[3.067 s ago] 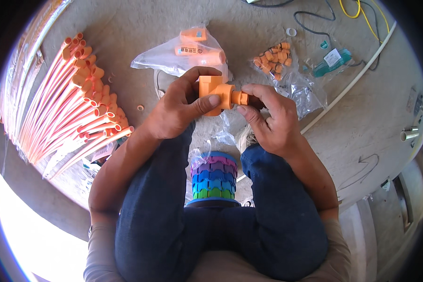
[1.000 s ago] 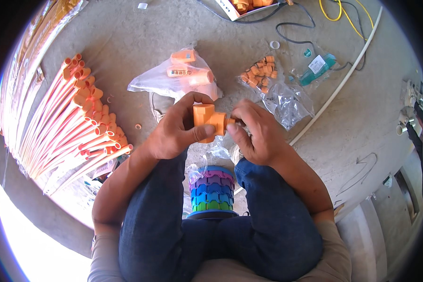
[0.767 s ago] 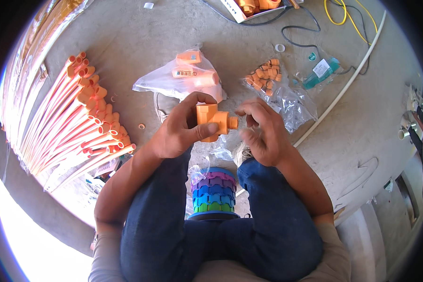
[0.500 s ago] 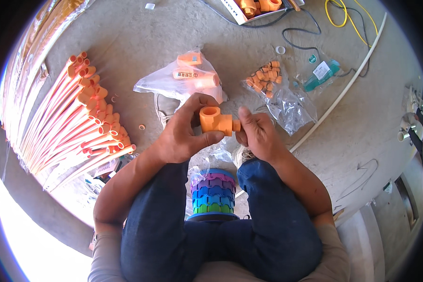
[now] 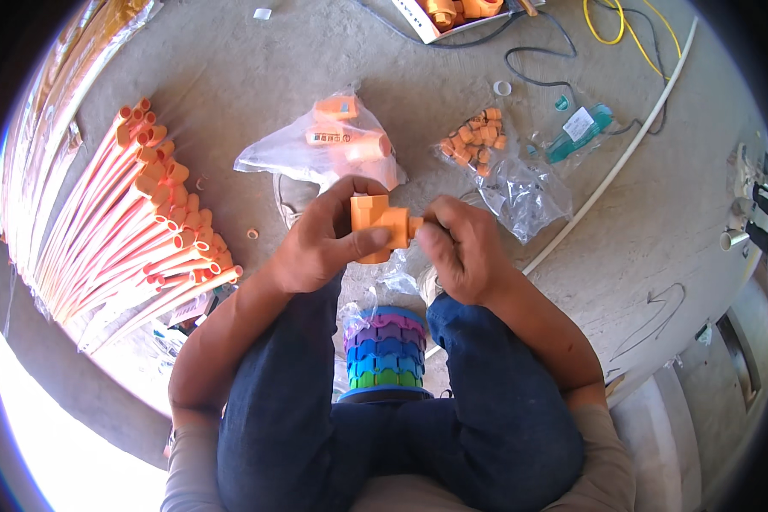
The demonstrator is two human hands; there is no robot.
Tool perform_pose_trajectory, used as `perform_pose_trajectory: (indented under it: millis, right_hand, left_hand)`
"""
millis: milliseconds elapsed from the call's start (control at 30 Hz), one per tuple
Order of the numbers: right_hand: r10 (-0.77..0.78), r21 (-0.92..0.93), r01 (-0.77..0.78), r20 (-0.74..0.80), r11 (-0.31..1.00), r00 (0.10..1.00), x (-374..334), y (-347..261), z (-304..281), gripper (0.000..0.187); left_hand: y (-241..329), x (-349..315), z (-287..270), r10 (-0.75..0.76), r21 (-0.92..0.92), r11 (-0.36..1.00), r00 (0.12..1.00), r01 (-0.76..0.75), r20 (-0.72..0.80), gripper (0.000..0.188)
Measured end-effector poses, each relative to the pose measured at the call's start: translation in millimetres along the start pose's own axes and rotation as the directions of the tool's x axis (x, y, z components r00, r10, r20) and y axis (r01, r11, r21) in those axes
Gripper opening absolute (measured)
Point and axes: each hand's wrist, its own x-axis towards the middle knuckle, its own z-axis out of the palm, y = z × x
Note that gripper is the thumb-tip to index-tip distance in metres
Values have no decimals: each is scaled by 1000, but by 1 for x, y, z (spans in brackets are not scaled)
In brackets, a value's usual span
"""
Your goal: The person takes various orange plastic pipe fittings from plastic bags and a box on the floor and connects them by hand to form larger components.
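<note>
An orange tee pipe fitting (image 5: 369, 218) is in front of me above my knees. My left hand (image 5: 316, 247) is closed round its body, thumb pressed along the near side. From its side branch sticks out a small orange plug (image 5: 416, 226). The fingers and thumb of my right hand (image 5: 465, 252) pinch the plug's outer end, partly hiding it. How deep the plug sits in the branch is hidden. Beyond my hands lies a clear bag (image 5: 269, 158) with larger orange fittings. Farther right, small orange plugs (image 5: 478, 136) are heaped on another clear plastic bag (image 5: 529, 200).
Orange pipes (image 5: 136, 222) with fittings on their ends lie bundled at left. A carton (image 5: 439, 34) of fittings stands at the far edge. A white pipe (image 5: 610, 175), dark cable (image 5: 542, 53) and green packet (image 5: 580, 132) are at right. A colourful stool (image 5: 386, 350) is between my legs.
The tee has turned in my hands, so its open top end no longer faces up at me. My right hand has rolled over the plug, knuckles now up. Both hands have shifted slightly left.
</note>
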Motion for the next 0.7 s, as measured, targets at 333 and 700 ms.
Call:
perform_pose_trajectory:
  millis: [333,700]
  right_hand:
    - [-588,-364,536,-40,761,808,12,-6,-5,30]
    - [-11,89,32,-229,995,973,-1,-16,5,32]
  left_hand:
    - [-5,-4,-4,-210,-360,864,901,353,380,56]
    - [17,1,24,125,217,968,992,-129,30,55]
